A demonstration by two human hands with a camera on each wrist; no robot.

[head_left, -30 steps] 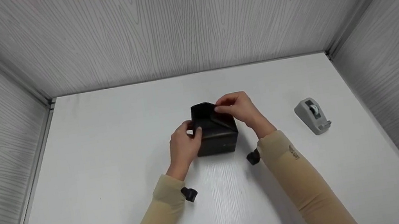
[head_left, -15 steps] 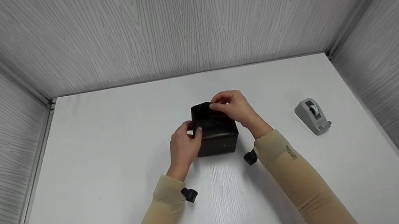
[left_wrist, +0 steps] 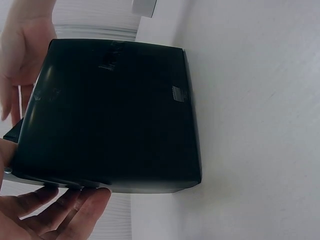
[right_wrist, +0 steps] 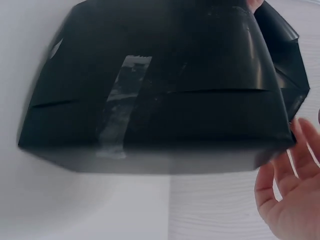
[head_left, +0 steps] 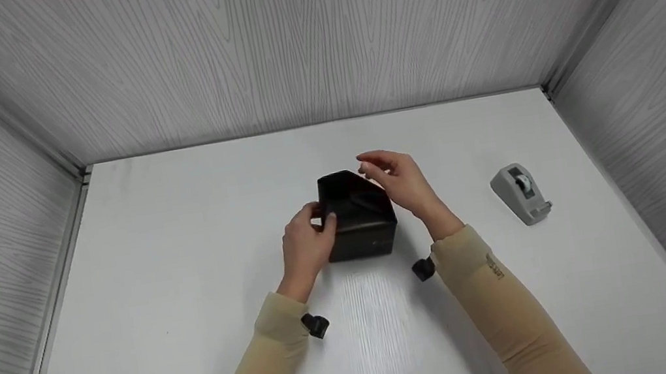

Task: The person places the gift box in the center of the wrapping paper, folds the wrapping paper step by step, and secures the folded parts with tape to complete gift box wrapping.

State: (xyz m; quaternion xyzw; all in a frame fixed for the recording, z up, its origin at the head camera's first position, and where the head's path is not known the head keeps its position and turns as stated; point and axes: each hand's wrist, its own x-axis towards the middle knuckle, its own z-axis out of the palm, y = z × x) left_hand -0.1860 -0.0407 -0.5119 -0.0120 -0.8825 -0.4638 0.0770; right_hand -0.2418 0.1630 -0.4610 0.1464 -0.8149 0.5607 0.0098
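Observation:
A black-wrapped box (head_left: 362, 240) stands on the white table, with raised dark flaps (head_left: 338, 185) at its top. My left hand (head_left: 305, 244) grips the box's left side, thumb at the top front edge and fingers along the side. In the left wrist view several fingers (left_wrist: 82, 210) press against that side. Beside the upper right edge of the flaps is my right hand (head_left: 401, 182), its fingers loosely bent and holding nothing. The right wrist view shows a strip of clear tape (right_wrist: 122, 105) across a seam of the wrapping, and my right fingertips right by the box corner.
A grey tape dispenser (head_left: 520, 193) stands on the table (head_left: 182, 236) to the right of the box. Wood-grain panels (head_left: 298, 40) close off the back and both sides of the table.
My right hand has let go of the flap it was pinching and now sits at the flap's right edge, fingers apart. The left hand and the box have stayed in place.

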